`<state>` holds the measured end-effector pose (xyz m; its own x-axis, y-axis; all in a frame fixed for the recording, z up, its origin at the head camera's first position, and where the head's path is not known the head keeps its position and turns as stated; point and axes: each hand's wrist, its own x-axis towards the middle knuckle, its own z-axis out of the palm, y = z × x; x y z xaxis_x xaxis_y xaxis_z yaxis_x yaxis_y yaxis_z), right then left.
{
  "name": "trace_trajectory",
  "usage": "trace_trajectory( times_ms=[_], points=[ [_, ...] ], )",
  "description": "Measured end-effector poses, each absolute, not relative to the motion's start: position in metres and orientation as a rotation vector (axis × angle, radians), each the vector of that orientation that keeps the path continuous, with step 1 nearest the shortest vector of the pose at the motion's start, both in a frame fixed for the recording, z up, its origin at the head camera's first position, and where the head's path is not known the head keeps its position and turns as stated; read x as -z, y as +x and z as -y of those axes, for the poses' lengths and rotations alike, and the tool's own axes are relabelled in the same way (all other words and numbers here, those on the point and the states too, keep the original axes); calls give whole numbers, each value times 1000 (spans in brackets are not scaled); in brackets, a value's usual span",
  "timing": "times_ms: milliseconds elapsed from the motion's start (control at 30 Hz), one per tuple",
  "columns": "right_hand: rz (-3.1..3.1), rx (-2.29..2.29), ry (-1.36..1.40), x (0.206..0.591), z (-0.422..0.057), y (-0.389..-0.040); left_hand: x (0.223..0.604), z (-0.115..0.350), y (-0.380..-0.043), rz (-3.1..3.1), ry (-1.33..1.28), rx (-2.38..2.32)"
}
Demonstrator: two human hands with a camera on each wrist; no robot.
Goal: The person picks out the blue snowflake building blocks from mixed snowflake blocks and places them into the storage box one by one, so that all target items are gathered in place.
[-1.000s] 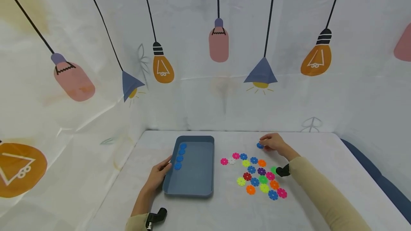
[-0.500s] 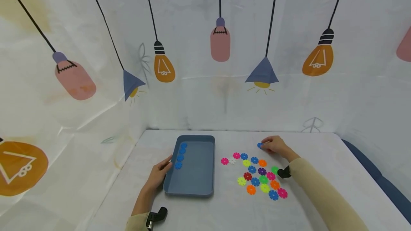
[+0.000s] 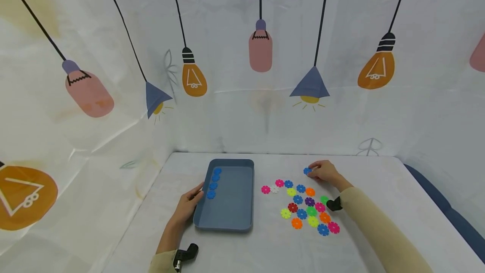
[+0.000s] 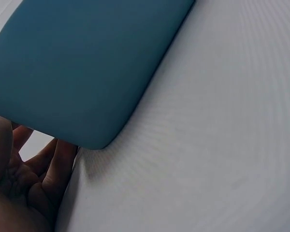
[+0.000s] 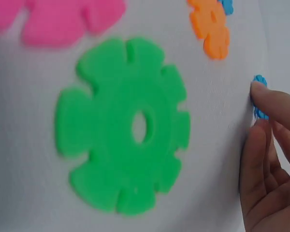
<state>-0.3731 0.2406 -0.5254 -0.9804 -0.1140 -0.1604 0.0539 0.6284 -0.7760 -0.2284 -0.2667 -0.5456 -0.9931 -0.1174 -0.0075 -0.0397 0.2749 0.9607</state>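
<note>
My left hand (image 3: 185, 207) grips the left side of a blue-grey tray (image 3: 233, 218), thumb at the rim. In the left wrist view its fingers (image 4: 58, 164) reach under the tray's edge. Several blue flower-shaped discs (image 3: 213, 186) lie in a column along the tray's left side. At the far right of the table, my right hand (image 3: 325, 172) pinches one blue flower-shaped disc (image 3: 307, 171) between thumb and fingers. The right wrist view has this blue disc (image 5: 260, 96) close to the white tabletop; whether it touches is hard to tell.
Several loose flower discs in mixed colours, such as a purple one (image 3: 310, 202) and a red one (image 3: 292, 207), lie between the tray and my right forearm. A green disc (image 5: 121, 125) sits beneath my right wrist. A patterned curtain (image 3: 235, 113) hangs behind the table.
My right hand has drawn slightly back to the right, its fingertips staying at the same blue disc. The left hand and the tray keep their places; the view shifts a little.
</note>
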Motion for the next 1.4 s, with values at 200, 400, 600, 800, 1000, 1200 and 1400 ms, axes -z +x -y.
trace_trajectory(
  times_ms=[200, 400, 600, 800, 1000, 1200, 1400],
  points=[
    [-2566, 1421, -33, 524, -230, -371, 546, 267, -229, 2468, 167, 1855],
    [-2415, 1564, -77, 517, -209, -365, 526, 260, -219, 2495, 153, 1858],
    [-2354, 1572, -177, 508, -183, -354, 539, 265, -225, 2505, 151, 1835],
    [-2286, 1578, -231, 497, -154, -345, 550, 269, -229, 2496, 150, 1814],
    [-2272, 1567, -251, 486, -127, -333, 548, 266, -229, 2469, 142, 1838],
    [-2208, 1592, -315, 479, -106, -323, 549, 266, -230, 2462, 137, 1860],
    [-2167, 1589, -371, 483, -90, -318, 548, 268, -229, 2480, 141, 1843]
  ],
)
